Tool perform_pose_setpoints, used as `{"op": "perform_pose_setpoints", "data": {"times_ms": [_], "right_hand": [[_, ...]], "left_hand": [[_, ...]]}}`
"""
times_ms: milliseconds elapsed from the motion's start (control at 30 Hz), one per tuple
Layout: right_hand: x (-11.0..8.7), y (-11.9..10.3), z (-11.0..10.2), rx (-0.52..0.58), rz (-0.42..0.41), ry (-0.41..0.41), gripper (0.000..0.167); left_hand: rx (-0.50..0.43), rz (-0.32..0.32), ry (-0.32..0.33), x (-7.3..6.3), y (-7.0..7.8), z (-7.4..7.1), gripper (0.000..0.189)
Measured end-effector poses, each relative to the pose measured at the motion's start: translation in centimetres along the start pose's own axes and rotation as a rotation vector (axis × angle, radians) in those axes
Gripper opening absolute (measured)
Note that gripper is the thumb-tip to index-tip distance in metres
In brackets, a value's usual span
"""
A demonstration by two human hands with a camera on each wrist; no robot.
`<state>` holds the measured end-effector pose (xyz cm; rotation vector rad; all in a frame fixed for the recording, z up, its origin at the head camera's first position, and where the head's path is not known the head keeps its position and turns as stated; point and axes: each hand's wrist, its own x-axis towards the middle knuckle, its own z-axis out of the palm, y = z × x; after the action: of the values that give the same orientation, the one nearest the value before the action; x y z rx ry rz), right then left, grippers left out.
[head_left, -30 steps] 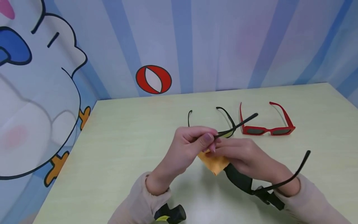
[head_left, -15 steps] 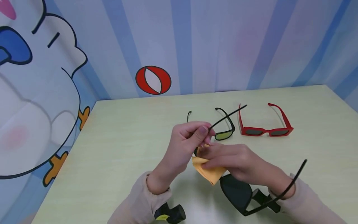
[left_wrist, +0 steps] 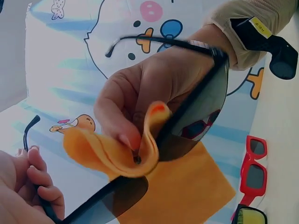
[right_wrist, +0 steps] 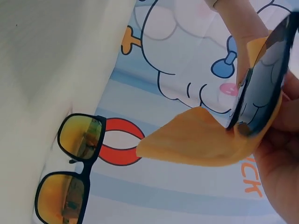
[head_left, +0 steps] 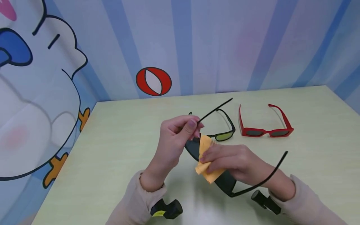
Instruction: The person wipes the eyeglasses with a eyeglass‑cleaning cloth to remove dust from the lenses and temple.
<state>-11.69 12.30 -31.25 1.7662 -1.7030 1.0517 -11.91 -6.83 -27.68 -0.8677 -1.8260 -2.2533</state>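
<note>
A pair of black sunglasses (head_left: 226, 182) with dark lenses is held up over the table, its front slanting down to the right. With thumb and fingers, my left hand (head_left: 177, 137) pinches it near the hinge of the left temple arm, which points up and right. My right hand (head_left: 236, 161) pinches an orange cloth (head_left: 206, 175) folded over the middle of the frame. The left wrist view shows the cloth (left_wrist: 112, 154) wrapped at the bridge between both lenses (left_wrist: 201, 112). In the right wrist view a corner of the cloth (right_wrist: 191, 140) hangs free beside one lens (right_wrist: 266, 88).
Behind my hands, black-framed glasses with yellow lenses (head_left: 224, 136) rest on the pale table (head_left: 121, 150), partly hidden by the left hand. To their right lie red-framed sunglasses (head_left: 264, 132). A patterned cloth backdrop (head_left: 205, 47) rises along the table's back and left edges.
My left hand has moved left and slightly up, drawing the sunglasses with it. More of the left lens shows, and the cloth now lies farther along the frame from the left hand.
</note>
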Motion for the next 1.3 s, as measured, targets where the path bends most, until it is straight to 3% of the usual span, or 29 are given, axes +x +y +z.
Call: {"op": "perform_pose_setpoints", "data": {"times_ms": [133,300,500,633,733,967,1100,1200,1300], "right_hand": [[0.1,0.2,0.0,-0.121,0.004,0.017,0.024],[-0.1,0.1,-0.4,-0.22,0.082,0.002,0.026],[-0.6,0.0,-0.4,-0.249,0.16,0.0,0.029],[-0.8,-0.1,-0.5,-0.257,0.18,0.002,0.031],[-0.8,0.0,-0.5,-0.232,0.19,-0.004,0.031],[-0.7,0.1,0.0,-0.116,0.112,0.011,0.029],[-0.6,0.2,0.0,-0.002,0.053,0.027,0.026],[-0.5,0.3,-0.2,0.037,0.042,0.04,0.028],[-0.6,0.4,-0.2,-0.006,0.055,0.063,0.03]], "left_hand": [[0.011,0.006,-0.002,0.0,0.1,-0.1,0.047],[0.014,-0.004,-0.013,-0.1,0.1,-0.1,0.047],[-0.027,-0.019,-0.057,-0.6,0.0,0.3,0.059],[-0.059,-0.031,-0.126,-0.8,-0.3,1.2,0.05],[-0.08,-0.054,-0.141,-0.9,-0.5,1.6,0.043],[-0.134,-0.073,-0.094,-1.1,-1.1,1.8,0.049],[-0.112,-0.073,-0.012,-0.8,-0.8,1.6,0.057],[-0.083,-0.054,0.058,-0.6,-0.5,1.3,0.049],[-0.056,-0.036,0.104,-0.4,-0.1,1.2,0.037]]}}
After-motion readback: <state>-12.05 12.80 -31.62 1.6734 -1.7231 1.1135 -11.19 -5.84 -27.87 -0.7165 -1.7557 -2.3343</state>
